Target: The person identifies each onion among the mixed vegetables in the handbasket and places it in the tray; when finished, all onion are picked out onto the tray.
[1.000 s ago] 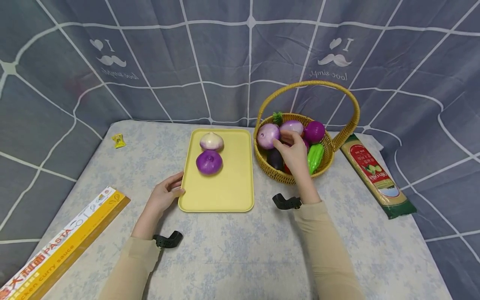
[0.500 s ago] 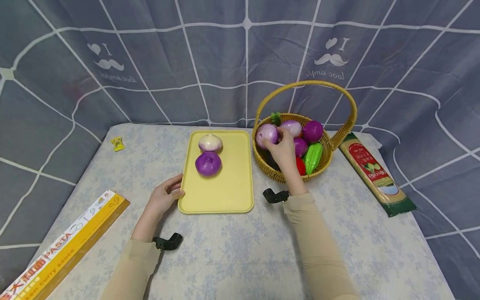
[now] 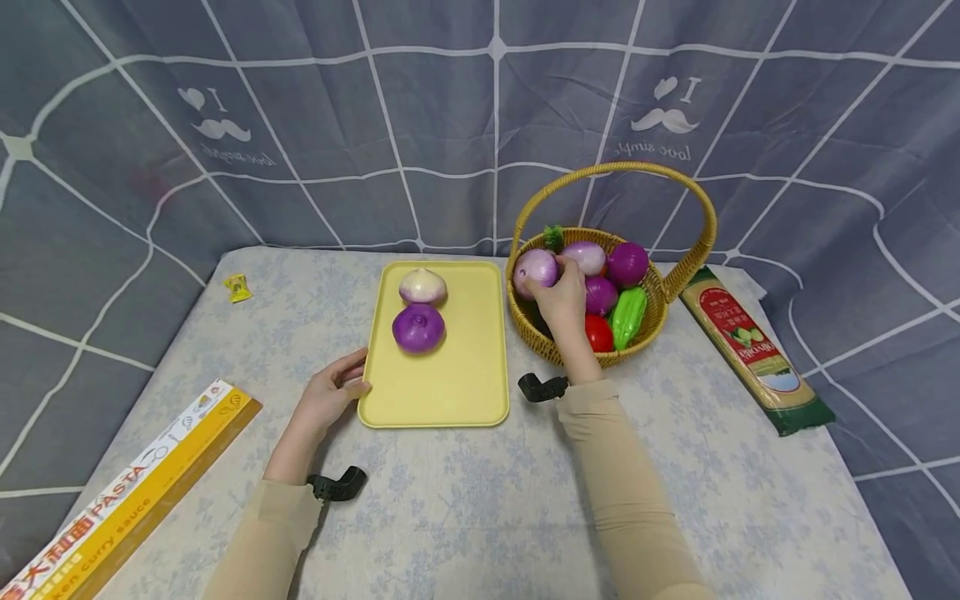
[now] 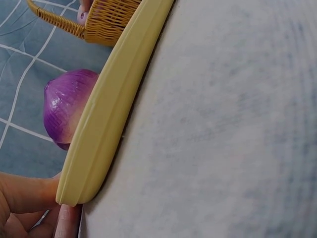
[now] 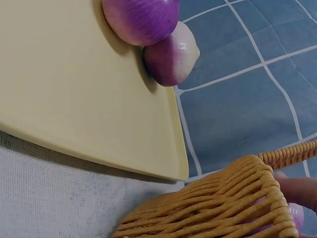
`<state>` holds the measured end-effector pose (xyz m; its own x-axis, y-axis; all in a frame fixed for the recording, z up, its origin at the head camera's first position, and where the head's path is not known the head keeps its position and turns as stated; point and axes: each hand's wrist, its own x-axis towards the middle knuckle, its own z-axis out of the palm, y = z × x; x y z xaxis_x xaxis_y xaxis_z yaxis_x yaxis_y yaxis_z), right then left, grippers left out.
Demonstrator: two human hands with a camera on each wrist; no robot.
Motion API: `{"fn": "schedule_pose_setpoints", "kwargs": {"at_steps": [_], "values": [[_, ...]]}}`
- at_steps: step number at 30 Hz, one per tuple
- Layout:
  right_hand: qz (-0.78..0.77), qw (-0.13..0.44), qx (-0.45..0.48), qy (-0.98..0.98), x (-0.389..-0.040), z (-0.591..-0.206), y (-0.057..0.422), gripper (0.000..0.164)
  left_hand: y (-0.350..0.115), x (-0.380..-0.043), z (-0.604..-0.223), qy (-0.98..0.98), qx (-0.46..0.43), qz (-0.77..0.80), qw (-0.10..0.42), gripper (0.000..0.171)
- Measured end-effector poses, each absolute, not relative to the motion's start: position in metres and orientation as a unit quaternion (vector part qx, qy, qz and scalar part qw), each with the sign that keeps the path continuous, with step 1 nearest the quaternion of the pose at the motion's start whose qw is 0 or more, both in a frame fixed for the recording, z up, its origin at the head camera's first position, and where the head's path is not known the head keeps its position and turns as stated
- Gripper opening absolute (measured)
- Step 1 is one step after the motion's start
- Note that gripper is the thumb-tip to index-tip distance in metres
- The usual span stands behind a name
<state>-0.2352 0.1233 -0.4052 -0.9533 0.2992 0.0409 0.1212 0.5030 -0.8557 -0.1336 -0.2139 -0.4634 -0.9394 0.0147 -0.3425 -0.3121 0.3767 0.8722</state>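
Note:
In the head view my right hand point(image 3: 566, 307) reaches into the wicker basket point(image 3: 536, 337) and grips a pale purple onion point(image 3: 535, 272) at its left side. In the right wrist view the basket wall hides most of that onion. At the left edge of the yellow tray point(image 3: 442, 387), my left hand point(image 3: 327, 397) holds the rim between thumb and fingers. On the tray lie a dark purple onion point(image 3: 418, 328) and, touching it behind, a white-and-purple onion point(image 3: 423, 287).
Also in the basket are a purple onion point(image 3: 627, 265), a green pepper point(image 3: 628, 317) and a red tomato point(image 3: 598, 333). The basket's tall handle point(image 3: 615, 166) arches above. A pasta bag point(image 3: 753, 350) lies right, a pasta box point(image 3: 135, 492) left, a yellow wrapped candy point(image 3: 237, 287) far left.
My right hand has moved left within the basket and closed its fingers around the pale onion, uncovering the tomato and another onion. The left hand stays at the tray's edge.

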Motion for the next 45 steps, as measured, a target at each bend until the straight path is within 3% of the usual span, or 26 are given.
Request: {"fn": "schedule_pose_setpoints", "kwargs": {"at_steps": [12,20,28,45], "values": [[0.511,0.11,-0.123,-0.844,-0.225,-0.401,0.128,0.07,-0.214,-0.133,-0.462,0.814,-0.09,0.554,0.147,0.063],[0.547,0.097,-0.126,-0.822,-0.203,-0.386,0.136,0.071,-0.217,-0.133,-0.464,0.819,-0.084,0.547,0.153,0.062],[0.588,0.091,-0.071,-0.801,-0.173,-0.375,0.124,0.068,-0.217,-0.135,-0.466,0.819,-0.087,0.546,0.152,0.062],[0.616,-0.062,0.049,-0.784,-0.137,-0.401,0.063,0.066,-0.214,-0.136,-0.466,0.822,-0.099,0.541,0.15,0.062]]}}
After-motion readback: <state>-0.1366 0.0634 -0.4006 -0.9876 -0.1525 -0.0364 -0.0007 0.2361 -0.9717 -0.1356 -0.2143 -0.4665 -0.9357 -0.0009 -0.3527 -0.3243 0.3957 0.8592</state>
